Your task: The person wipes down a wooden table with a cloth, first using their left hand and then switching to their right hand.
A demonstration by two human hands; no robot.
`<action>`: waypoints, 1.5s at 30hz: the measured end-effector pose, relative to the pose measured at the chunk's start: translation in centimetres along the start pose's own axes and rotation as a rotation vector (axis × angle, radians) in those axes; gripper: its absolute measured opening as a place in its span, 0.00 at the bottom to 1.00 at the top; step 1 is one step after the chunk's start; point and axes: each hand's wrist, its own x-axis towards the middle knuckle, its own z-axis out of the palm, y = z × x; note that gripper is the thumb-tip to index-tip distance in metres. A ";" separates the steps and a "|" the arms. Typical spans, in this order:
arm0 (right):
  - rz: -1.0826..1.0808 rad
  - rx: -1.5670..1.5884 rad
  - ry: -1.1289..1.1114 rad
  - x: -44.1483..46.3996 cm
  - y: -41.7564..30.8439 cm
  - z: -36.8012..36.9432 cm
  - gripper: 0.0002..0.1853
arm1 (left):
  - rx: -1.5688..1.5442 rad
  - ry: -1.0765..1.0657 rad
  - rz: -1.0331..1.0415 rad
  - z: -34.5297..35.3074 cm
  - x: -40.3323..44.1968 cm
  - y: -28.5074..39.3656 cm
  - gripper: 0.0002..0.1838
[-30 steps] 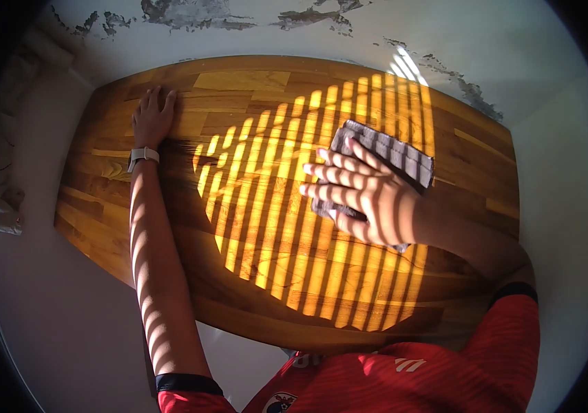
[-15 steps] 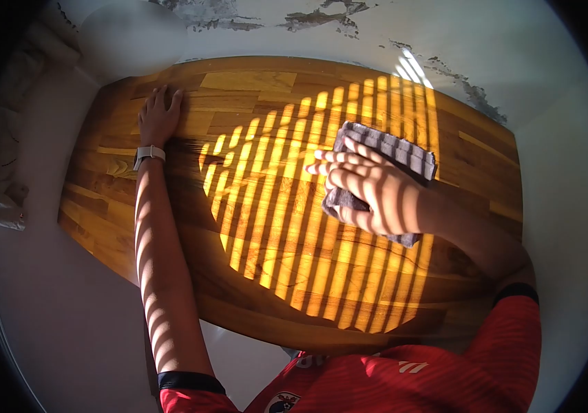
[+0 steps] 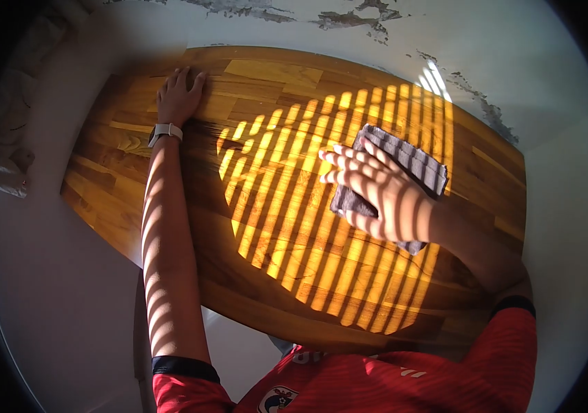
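Under my right hand (image 3: 383, 193) lies a folded grey cloth (image 3: 411, 160), pressed against the wooden tabletop (image 3: 273, 89). The fingers stretch out flat to the left, past the edge of the cloth, with the thumb lower down. My left hand (image 3: 178, 100) rests flat near the far left edge of the wood, fingers apart and nothing in it. A light-coloured watch band (image 3: 168, 129) circles the left wrist. Striped sunlight falls across the wood, the cloth and both arms.
Behind the tabletop stands a pale wall (image 3: 294, 34) with peeling grey patches. At the far left is a crumpled pale bundle, partly in shadow (image 3: 5, 172). The red shirt (image 3: 376, 378) shows at the tabletop's near edge.
The view has tilted and shifted slightly, so the table and both hands appear farther right. My right hand's fingers, more bent half a second ago, are stretched out again over the cloth.
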 end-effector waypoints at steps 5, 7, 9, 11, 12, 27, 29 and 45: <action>-0.219 0.092 0.043 -0.3 -1.4 1.3 0.34 | -0.019 0.015 0.025 0.5 0.2 -0.6 0.43; -0.119 0.086 0.024 0.5 0.2 1.2 0.33 | -0.019 0.009 0.012 0.3 0.1 -0.4 0.43; -0.016 0.064 -0.017 0.5 0.7 0.8 0.33 | -0.017 0.003 0.004 0.2 0.0 -0.1 0.43; -0.081 0.043 0.041 0.1 0.0 0.8 0.32 | -0.009 -0.002 0.001 0.0 0.0 0.0 0.43; -0.171 0.037 0.108 -0.3 -0.8 0.9 0.32 | -0.011 0.001 -0.007 -0.2 0.0 0.0 0.43; -0.098 0.302 -0.027 -0.1 -1.2 -2.0 0.23 | -0.013 -0.014 -0.014 -0.7 -0.7 0.7 0.42; -0.221 0.101 0.174 2.0 5.9 3.2 0.19 | -0.032 -0.010 -0.007 -0.5 -0.6 0.6 0.42; -0.148 0.134 0.046 0.1 0.0 1.4 0.27 | -0.007 -0.025 -0.030 -0.8 -0.7 0.8 0.42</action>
